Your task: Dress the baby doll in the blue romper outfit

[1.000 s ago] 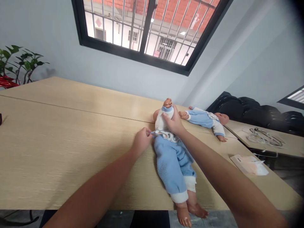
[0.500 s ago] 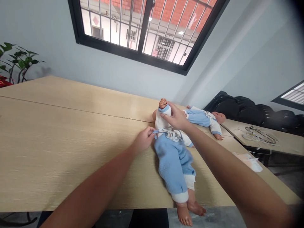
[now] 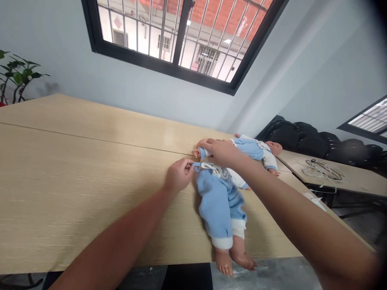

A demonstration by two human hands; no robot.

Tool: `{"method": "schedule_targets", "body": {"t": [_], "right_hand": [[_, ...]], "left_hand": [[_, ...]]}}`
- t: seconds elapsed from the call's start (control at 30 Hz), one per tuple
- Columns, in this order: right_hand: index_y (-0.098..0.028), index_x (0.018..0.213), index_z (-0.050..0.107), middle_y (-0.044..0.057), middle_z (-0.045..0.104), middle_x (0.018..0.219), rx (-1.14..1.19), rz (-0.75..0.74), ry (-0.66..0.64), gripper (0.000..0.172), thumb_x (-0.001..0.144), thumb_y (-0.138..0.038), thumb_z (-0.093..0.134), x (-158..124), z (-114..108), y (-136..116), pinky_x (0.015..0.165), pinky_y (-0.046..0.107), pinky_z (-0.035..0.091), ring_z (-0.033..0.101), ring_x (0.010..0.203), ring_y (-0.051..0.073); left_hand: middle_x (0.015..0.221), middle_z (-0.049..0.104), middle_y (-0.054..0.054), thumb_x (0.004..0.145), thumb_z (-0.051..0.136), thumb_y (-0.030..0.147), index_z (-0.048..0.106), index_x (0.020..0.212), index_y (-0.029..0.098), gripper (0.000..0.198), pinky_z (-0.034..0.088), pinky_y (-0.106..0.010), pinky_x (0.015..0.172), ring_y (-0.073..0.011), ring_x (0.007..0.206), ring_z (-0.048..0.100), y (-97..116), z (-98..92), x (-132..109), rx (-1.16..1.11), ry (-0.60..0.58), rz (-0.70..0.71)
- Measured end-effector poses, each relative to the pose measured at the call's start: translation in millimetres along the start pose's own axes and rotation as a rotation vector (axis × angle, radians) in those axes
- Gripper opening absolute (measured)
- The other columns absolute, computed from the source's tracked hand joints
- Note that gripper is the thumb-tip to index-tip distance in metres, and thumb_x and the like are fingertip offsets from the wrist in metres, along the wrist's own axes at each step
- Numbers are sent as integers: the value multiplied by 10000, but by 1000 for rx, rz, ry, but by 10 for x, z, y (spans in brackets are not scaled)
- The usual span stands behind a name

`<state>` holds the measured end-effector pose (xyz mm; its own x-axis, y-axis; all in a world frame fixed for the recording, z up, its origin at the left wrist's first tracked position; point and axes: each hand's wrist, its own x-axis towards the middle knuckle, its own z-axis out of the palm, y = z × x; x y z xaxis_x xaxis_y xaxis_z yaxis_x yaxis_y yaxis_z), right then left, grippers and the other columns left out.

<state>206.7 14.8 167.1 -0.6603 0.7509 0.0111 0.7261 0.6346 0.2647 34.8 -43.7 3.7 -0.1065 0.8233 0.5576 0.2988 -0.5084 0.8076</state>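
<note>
The left hand (image 3: 178, 175) is closed, thumb and fingertips pinching the shirt hem (image 3: 194, 164) of a baby doll (image 3: 219, 199) just at its 2 o'clock. The right hand (image 3: 222, 153), further along at 2 o'clock from the left, has its fingers curled together over the doll's sleeved arm (image 3: 202, 152), which it holds low against the doll's chest; the doll's small hand pokes out at 9 o'clock of the fingers.

The doll lies on its back on a pale wooden table (image 3: 75, 161), at 4 o'clock of the view's centre. Its blue fleece trousers (image 3: 216, 209) run toward 6 o'clock and its bare feet (image 3: 232, 259) overhang the near edge.

Just behind the right hand, at 2 o'clock, a second doll (image 3: 256, 149) in blue lies on the same table. Well apart at 3 o'clock, coiled cables (image 3: 320, 171) rest on another table, with black chairs (image 3: 317, 141) behind. A potted plant (image 3: 16, 76) stands at 9 o'clock, and a barred window (image 3: 181, 36) at 12.
</note>
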Motion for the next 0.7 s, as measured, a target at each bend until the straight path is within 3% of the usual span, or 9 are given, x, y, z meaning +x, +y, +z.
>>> {"method": "schedule_targets", "body": {"t": [0.1, 0.2, 0.37, 0.53, 0.7], "right_hand": [[-264, 1300, 677, 136, 674, 1302, -127, -125, -77, 404, 912, -162, 623, 3, -15, -1, 881, 385, 436, 628, 1167, 334], [-262, 1302, 687, 133, 685, 1268, -127, -264, -127, 477, 872, -69, 611, 16, 8, 65, 969, 412, 417, 588, 1236, 336], [-265, 1304, 702, 115, 694, 1258, 9, -372, -152, 515, 842, -51, 626, 21, 22, 72, 1049, 439, 392, 583, 1250, 321], [-181, 1349, 672, 148, 695, 1296, 255, -339, -201, 536, 823, -95, 619, 19, 7, -125, 1069, 446, 426, 616, 1220, 311], [-137, 1223, 718, 167, 716, 1273, 408, -289, -206, 399, 957, -172, 422, 56, 83, -183, 1077, 464, 442, 628, 1184, 302]], "left_hand": [[965, 773, -29, 932, 660, 210, 702, 1011, 230, 92, 522, -295, 747, -171, 792, 696, 16, -19, -7, 40, 36, -9], [942, 776, -15, 934, 661, 201, 708, 1024, 229, 105, 506, -274, 702, -149, 732, 683, 6, -23, -7, 50, 55, -21], [847, 758, 3, 949, 638, 182, 712, 1020, 228, 113, 499, -261, 688, -145, 711, 679, -61, -4, 4, 15, 73, -39], [764, 725, 7, 949, 647, 207, 708, 1000, 220, 80, 520, -255, 660, -149, 683, 681, -153, -6, 35, -63, 122, -45], [853, 752, -24, 949, 649, 254, 703, 988, 205, 82, 560, -238, 639, -136, 691, 707, -156, -15, 70, -163, 131, 24]]}}
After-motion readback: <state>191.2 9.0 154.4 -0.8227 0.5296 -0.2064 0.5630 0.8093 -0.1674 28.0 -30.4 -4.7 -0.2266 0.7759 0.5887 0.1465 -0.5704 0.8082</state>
